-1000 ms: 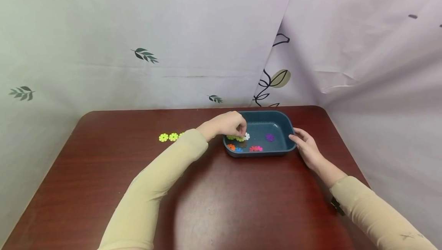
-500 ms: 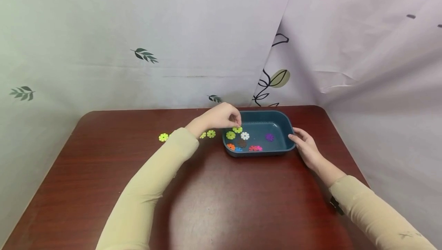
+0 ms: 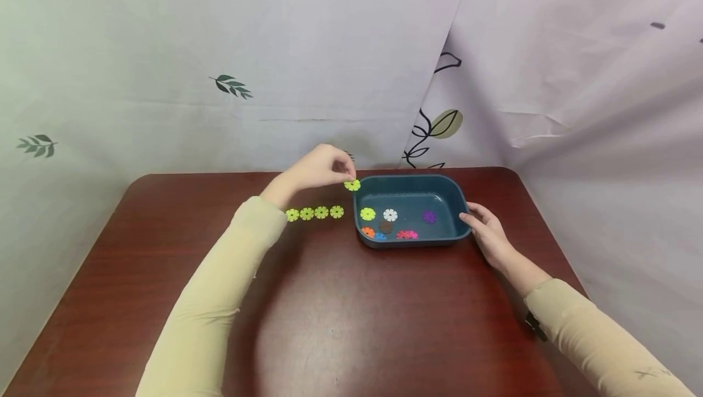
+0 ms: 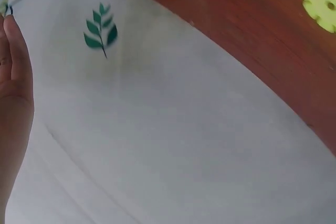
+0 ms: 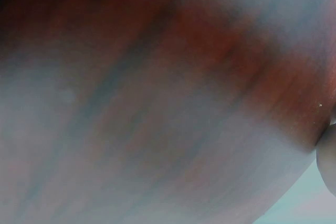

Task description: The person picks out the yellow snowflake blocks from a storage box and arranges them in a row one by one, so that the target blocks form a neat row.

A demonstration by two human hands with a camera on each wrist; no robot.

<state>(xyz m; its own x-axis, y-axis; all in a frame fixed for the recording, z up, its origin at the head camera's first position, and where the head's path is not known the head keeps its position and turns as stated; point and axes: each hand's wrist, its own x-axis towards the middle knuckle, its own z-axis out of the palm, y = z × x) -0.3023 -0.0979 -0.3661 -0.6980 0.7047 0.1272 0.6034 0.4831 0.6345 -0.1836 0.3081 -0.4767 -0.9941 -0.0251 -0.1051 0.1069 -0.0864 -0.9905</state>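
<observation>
- Head: the left hand [image 3: 321, 168] pinches a yellow-green flower disc [image 3: 352, 186], which hangs beneath the grip near the blue tray's [image 3: 417, 243] left rim; the right hand [image 3: 487, 231] grips the tray's right wall.
- Left wrist: two loose discs [image 4: 321, 3] lie on the desk [image 4: 236, 19], apart from the hand.
- Right wrist: mostly blur; cannot tell the grip.
</observation>
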